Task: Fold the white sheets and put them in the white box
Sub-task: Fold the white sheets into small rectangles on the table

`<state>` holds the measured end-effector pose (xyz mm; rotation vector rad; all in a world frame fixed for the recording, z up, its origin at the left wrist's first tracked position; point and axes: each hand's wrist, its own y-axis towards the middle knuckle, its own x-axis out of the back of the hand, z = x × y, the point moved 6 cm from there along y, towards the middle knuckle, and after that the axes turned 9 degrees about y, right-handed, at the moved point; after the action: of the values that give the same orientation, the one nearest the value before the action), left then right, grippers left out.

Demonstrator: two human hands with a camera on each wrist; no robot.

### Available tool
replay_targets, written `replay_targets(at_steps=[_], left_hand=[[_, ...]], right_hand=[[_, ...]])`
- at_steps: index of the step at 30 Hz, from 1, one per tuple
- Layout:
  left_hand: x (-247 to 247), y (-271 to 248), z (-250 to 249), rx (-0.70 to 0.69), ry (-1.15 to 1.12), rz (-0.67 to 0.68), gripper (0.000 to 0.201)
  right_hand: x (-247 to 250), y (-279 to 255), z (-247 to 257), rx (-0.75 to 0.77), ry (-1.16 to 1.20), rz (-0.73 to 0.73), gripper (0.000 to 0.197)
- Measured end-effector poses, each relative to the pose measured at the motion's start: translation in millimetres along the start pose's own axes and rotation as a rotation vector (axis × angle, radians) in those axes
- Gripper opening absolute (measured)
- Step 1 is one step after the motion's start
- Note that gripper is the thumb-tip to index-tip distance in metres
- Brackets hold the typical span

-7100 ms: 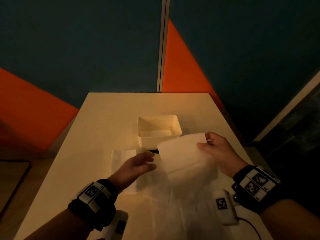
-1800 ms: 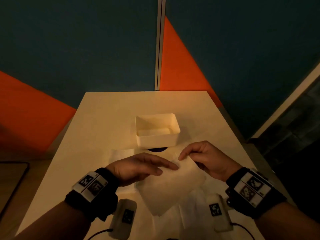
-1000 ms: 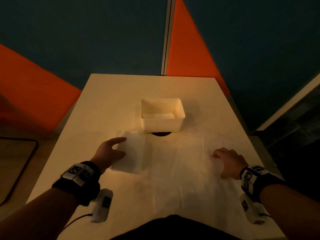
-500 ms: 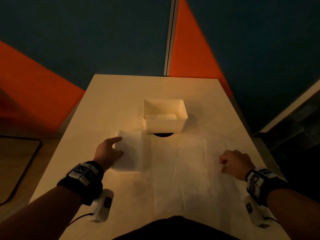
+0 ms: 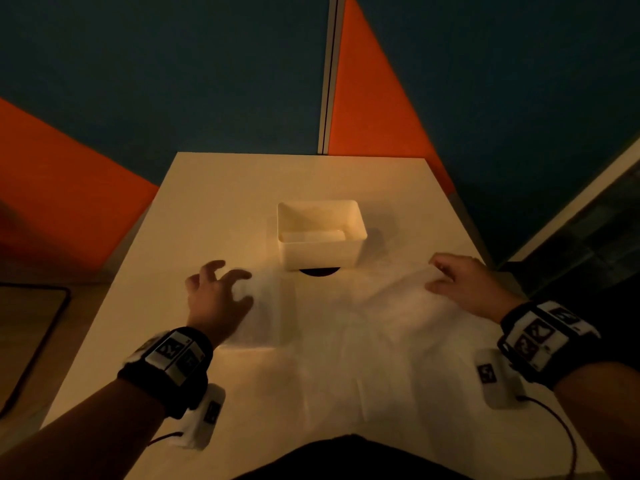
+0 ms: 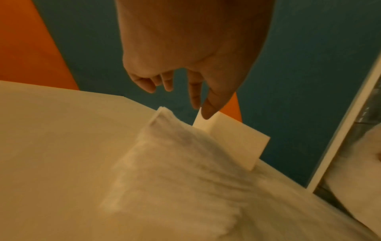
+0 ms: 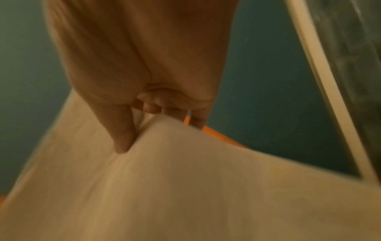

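A white box stands at mid-table with a folded sheet lying inside. A large white sheet is spread flat in front of it. My right hand pinches that sheet's far right corner and holds it a little off the table; the right wrist view shows thumb and fingers closed on the raised sheet edge. A smaller folded sheet lies at the left. My left hand hovers over it with spread fingers, holding nothing. The box stands just beyond the folded sheet.
The beige table is narrow, with blue and orange partition panels behind it. A dark round hole shows under the box's front. A dark mat lies on the floor at the left.
My left hand has lifted off the folded sheet and spread its fingers. My right hand has moved forward to the big sheet's far right corner and raised it.
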<state>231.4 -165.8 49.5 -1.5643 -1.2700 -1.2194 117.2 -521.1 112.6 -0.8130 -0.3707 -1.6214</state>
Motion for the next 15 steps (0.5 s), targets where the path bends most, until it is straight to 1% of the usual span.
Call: replay_targets(at_steps=[2, 3, 4, 6, 7, 8, 9, 10, 11, 13, 15], left_hand=[[7, 0, -19, -0.097, -0.132, 0.012, 0.035], [10, -1, -30, -0.128, -0.257, 0.051, 0.035], [13, -4, -40, -0.126, -0.414, 0.131, 0.037], [17, -14, -63, -0.062, -0.759, 0.388, 0.044], [17, -19, -75, -0.053, -0.879, 0.510, 0.051], [18, -24, -84, -0.063, -0.934, 0.607, 0.057], [20, -28, -93, -0.080, -0.987, 0.676, 0.061], [23, -30, -99, -0.093, -1.038, 0.717, 0.063], [26, -32, -104, -0.084, -1.092, 0.737, 0.061], [32, -32, -111, -0.041, -1.175, 0.719, 0.045], [34, -30, -114, -0.005, -1.244, 0.675, 0.034]], right_hand=[[3, 1, 16, 0.022, 0.218, -0.078, 0.021], [3, 1, 23, 0.021, 0.345, -0.106, 0.022], [1, 1, 28, -0.005, 0.492, -0.122, 0.020], [-6, 1, 35, -0.090, 0.764, -0.137, 0.020], [-10, 1, 39, -0.113, 0.858, -0.145, 0.024], [-15, 0, 42, -0.121, 0.921, -0.150, 0.028], [-19, 0, 47, -0.122, 0.964, -0.149, 0.031], [-24, -1, 51, -0.125, 0.997, -0.145, 0.032], [-30, -2, 55, -0.124, 1.027, -0.133, 0.032], [-39, -4, 60, -0.112, 1.069, -0.101, 0.030], [-45, -7, 65, -0.092, 1.083, -0.079, 0.027]])
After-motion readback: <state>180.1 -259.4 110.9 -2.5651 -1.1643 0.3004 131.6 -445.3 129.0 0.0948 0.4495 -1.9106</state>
